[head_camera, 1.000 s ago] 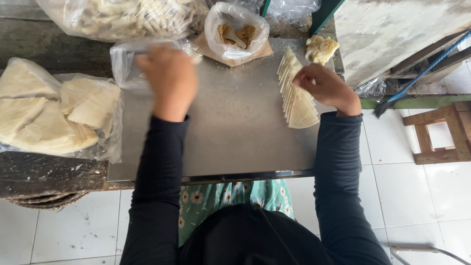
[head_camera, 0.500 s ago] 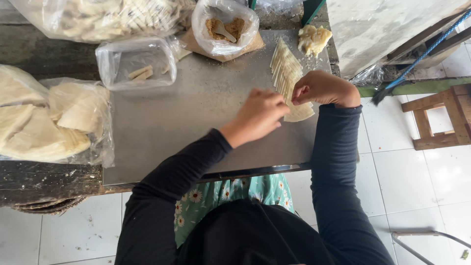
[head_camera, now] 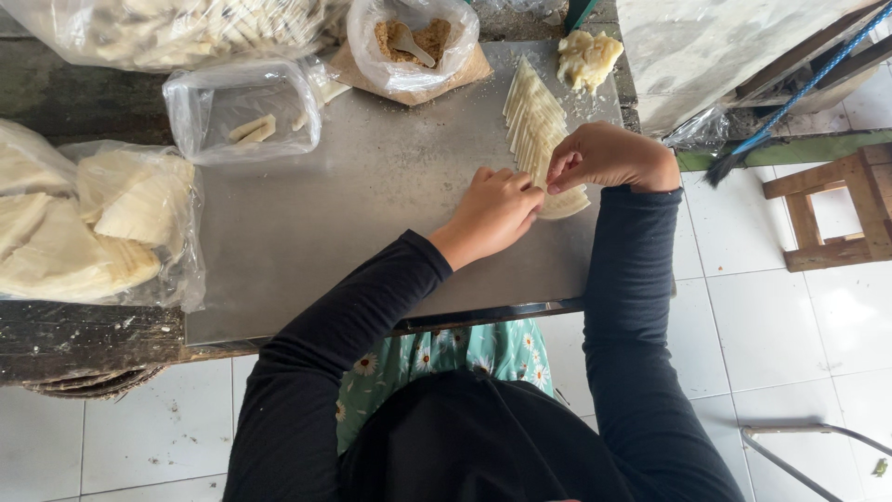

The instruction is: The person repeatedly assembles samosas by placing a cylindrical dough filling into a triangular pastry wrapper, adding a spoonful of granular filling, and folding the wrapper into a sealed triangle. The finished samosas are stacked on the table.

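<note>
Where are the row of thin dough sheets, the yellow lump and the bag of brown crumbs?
row of dough sheets (head_camera: 531,116), head view, on the upper overlapping sheets.
yellow lump (head_camera: 589,58), head view, on its middle.
bag of brown crumbs (head_camera: 437,37), head view, on the crumbs beside the spoon.

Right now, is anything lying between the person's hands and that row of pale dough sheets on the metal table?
Nothing visible does. The left hand and the right hand both rest at the near end of the fanned row of dough sheets, fingertips touching it. The metal table beside them holds nothing in between.
</note>
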